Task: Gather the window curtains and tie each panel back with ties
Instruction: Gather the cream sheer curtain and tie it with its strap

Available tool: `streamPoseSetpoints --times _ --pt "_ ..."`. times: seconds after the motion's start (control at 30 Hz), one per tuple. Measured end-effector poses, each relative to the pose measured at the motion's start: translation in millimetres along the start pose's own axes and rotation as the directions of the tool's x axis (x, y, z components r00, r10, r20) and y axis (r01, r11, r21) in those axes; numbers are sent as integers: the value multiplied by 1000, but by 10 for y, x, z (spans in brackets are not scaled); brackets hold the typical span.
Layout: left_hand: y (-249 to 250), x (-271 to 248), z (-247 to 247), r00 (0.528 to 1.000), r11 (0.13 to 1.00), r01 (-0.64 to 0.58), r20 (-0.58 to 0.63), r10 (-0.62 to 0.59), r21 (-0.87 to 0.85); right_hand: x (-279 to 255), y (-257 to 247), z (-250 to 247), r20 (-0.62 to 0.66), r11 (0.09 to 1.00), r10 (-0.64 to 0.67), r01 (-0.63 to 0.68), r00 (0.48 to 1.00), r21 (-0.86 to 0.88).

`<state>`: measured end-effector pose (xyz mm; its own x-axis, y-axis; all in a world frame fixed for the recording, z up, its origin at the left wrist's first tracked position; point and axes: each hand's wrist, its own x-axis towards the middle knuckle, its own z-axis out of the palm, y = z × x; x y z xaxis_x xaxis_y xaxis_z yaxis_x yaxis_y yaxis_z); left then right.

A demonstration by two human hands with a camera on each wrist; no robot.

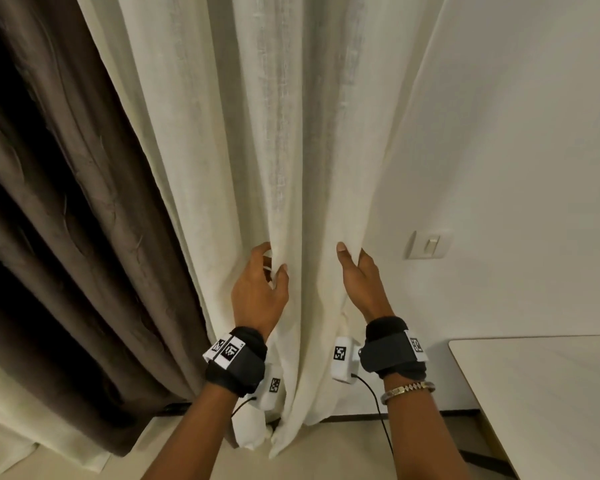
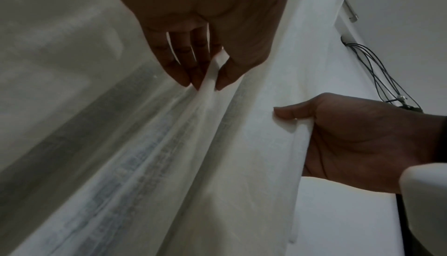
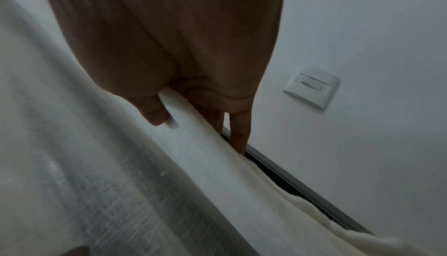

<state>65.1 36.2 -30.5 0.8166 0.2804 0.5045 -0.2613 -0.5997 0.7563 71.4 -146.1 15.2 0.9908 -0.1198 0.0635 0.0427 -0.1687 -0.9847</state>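
Note:
A cream sheer curtain hangs in long folds in the middle, and a brown heavy curtain hangs to its left. My left hand pinches a vertical fold of the sheer between thumb and fingers. The left wrist view shows that pinch close up on the sheer curtain. My right hand grips the sheer's right edge, thumb in front and fingers behind the cloth. The right wrist view shows this grip on the sheer curtain's hem. The right hand also shows in the left wrist view.
A white wall with a light switch lies right of the curtain. The switch is close to my right hand. A white table stands at the lower right. Black cables run along the wall. The pale floor lies below.

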Motion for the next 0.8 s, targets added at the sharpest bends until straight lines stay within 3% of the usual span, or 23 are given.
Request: streamPoseSetpoints --times 0.2,0.3,0.4,0.47,0.53,0.63,0.7,0.73,0.8 --pt "93 -253 110 998 997 -60 11 60 -56 -247 91 127 87 991 -120 115 989 65" --pt "89 -375 204 976 988 -144 159 151 -51 -277 119 247 147 992 -129 130 981 6" --pt "36 -450 192 914 962 -264 299 274 -74 -250 155 285 57 996 -79 82 995 -42" --pt "11 -461 84 924 942 -327 184 335 -76 -184 217 245 -22 999 -33 33 999 -16" --pt "12 -463 -57 949 955 -298 -112 296 2 -140 266 198 -76 1000 -5 4 997 -11" --pt "-38 -406 -213 864 992 -56 -493 104 111 -131 312 159 -102 998 30 -35 994 -52" --pt "-156 -361 -251 819 995 59 -574 -6 74 -141 338 146 -102 996 34 -42 994 -79" --pt "-233 -349 -251 821 995 88 -569 -43 53 -144 347 141 -100 996 32 -40 994 -79" --pt "-361 -352 -236 874 992 122 -473 -115 -17 -178 331 157 -80 997 57 -61 995 -53"
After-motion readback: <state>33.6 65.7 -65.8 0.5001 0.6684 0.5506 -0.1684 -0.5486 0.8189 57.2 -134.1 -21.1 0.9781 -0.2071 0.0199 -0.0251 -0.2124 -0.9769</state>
